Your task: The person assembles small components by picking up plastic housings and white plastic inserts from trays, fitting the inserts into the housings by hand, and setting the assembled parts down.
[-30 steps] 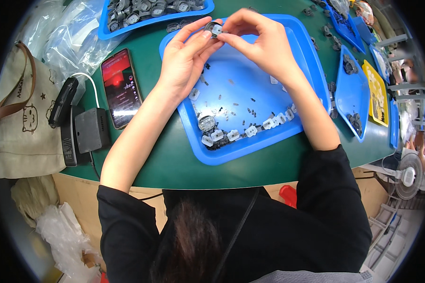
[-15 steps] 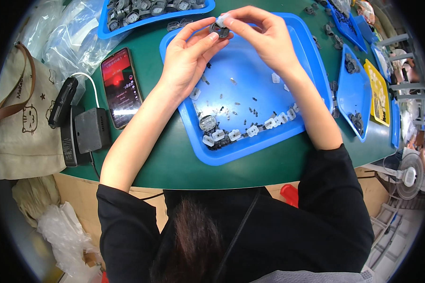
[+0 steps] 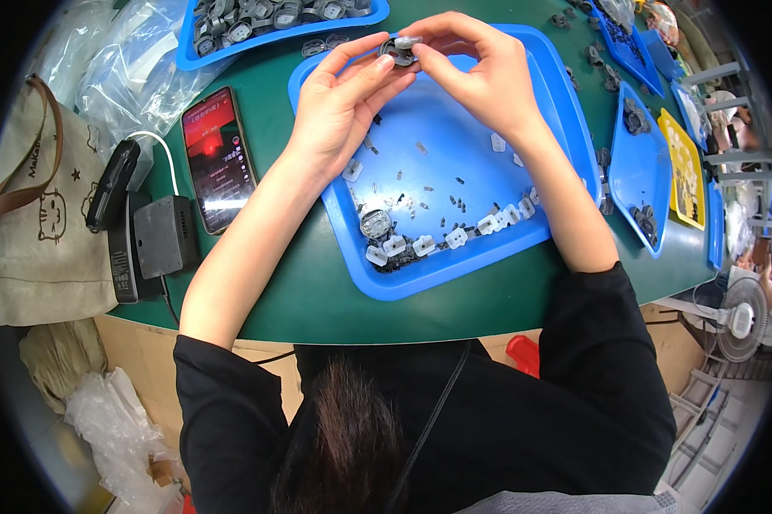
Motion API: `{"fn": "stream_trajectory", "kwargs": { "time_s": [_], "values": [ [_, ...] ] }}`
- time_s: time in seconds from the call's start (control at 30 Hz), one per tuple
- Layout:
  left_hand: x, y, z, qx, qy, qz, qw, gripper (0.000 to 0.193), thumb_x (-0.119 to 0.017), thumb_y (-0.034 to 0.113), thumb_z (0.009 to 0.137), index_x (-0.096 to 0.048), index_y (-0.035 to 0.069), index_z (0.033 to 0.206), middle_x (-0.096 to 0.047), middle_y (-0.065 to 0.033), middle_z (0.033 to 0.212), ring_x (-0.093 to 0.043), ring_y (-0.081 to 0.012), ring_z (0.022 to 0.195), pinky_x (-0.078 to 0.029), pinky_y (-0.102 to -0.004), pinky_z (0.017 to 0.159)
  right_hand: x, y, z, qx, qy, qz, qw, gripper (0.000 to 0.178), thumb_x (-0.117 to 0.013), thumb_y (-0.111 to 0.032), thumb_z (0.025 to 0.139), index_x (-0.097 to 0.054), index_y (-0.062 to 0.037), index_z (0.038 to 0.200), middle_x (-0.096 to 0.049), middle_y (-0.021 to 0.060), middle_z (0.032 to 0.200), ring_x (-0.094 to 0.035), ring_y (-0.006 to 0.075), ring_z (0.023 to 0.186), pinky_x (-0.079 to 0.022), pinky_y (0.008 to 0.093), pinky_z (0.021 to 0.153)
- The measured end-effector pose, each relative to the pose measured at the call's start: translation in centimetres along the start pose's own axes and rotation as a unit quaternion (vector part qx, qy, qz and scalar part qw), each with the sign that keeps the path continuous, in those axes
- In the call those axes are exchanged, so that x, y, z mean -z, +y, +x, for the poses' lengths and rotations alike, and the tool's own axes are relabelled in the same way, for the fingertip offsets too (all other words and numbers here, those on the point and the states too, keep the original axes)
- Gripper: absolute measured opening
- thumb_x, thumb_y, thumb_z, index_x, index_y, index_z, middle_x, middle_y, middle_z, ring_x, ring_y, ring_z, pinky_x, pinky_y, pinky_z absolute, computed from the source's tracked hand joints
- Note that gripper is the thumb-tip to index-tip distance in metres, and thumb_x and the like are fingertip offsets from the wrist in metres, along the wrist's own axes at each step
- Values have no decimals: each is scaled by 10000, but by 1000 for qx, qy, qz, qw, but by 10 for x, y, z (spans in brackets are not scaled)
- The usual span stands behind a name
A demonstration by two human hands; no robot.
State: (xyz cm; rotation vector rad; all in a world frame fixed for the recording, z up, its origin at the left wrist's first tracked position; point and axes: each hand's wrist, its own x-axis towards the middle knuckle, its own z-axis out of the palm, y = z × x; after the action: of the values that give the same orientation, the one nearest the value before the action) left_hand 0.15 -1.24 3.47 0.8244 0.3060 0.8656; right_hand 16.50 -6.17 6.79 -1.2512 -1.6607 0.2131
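Above the far part of a blue tray [image 3: 403,289], both hands meet at a small dark round plastic housing [image 3: 396,55]. My left hand [image 3: 339,98] is closed on it, thumb and fingers pinching its side. My right hand [image 3: 480,73] pinches a small whitish translucent plastic piece [image 3: 408,41] at the housing's upper edge. Whether that piece sits inside the housing I cannot tell. Along the tray's near side lie several whitish pieces [image 3: 456,237], tiny dark parts [image 3: 396,264] and one round housing [image 3: 375,224].
A blue tray [image 3: 199,56] heaped with grey housings stands at the far left. A phone [image 3: 220,158], a black power adapter [image 3: 165,236] and a canvas bag [image 3: 47,197] lie left. To the right are another blue tray [image 3: 634,167] and a yellow tray [image 3: 684,184].
My right fingers have shifted slightly, and the whitish piece now lies flatter against the housing's upper edge. My left hand keeps its grip in nearly the same place.
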Motion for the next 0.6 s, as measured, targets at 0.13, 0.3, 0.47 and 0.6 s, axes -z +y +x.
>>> {"fn": "stream_trajectory", "kwargs": {
  "time_s": [0.13,0.3,0.47,0.6],
  "values": [
    [0,0,-1,7,2,22,1000,375,-579,87,884,-463,-21,1224,-565,-175,1148,-567,-267,1081,-451,-364,992,2,2,-1,-105,-6,42,994,208,-683,-110,723,-676,-86,929,-682,44,842,-655,130,749,-523,256,700],
    [0,1,1,7,1,24,1000,357,-583,48,877,-462,-40,1201,-583,-170,1078,-598,-283,1026,-504,-362,937,5,-3,2,21,-4,-27,999,285,-640,-33,718,-675,-127,985,-655,51,867,-647,167,752,-524,265,698],
    [1,-2,2,20,20,2,1000,343,-583,50,878,-474,-41,1190,-570,-166,1083,-599,-278,1019,-494,-365,951,1,2,-1,177,-11,-132,975,366,-614,26,682,-673,-152,996,-604,57,900,-619,219,783,-518,307,668],
    [3,-2,1,17,12,-9,1000,337,-575,55,884,-473,-42,1190,-570,-161,1083,-592,-264,1032,-487,-371,961,2,-7,0,171,-30,-133,976,314,-625,4,704,-671,-139,981,-604,63,909,-619,230,796,-517,312,677]
  ]
}}
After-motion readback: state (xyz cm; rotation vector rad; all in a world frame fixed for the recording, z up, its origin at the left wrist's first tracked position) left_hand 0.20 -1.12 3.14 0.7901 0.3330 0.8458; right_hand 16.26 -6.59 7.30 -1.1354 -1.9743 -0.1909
